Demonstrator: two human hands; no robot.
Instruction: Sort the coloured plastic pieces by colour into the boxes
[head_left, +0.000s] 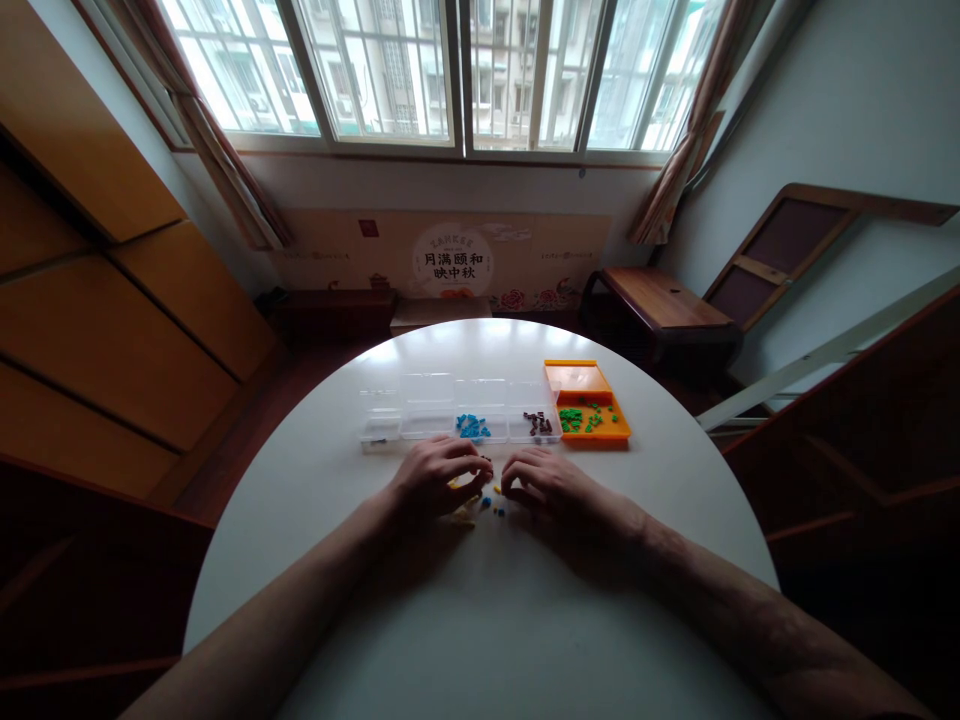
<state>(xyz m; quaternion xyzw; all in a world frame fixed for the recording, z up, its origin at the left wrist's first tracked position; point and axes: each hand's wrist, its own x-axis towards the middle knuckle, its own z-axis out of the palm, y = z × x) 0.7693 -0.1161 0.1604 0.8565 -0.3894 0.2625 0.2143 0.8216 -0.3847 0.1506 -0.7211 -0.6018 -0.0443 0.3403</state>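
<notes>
My left hand (442,475) hovers low over the white table, fingers curled and the thumb close to the index fingertip. Small dark brown pieces (487,459) show at its fingertips; whether they are gripped cannot be made out. Opposite it, my right hand (546,480) has its fingers bent down and drawn together, their tips partly hidden. A narrow gap separates the two hands. In and below that gap lie loose small blue bricks (487,502) and yellow pieces (469,524). Part of the yellow ones is covered by my left hand.
Beyond my hands stands a clear plastic compartment box (382,437) with blue bricks (472,427) and brown bricks (538,423) in separate sections. At its right is an orange tray (592,442) with green bricks (571,419). The round white table (487,620) carries everything.
</notes>
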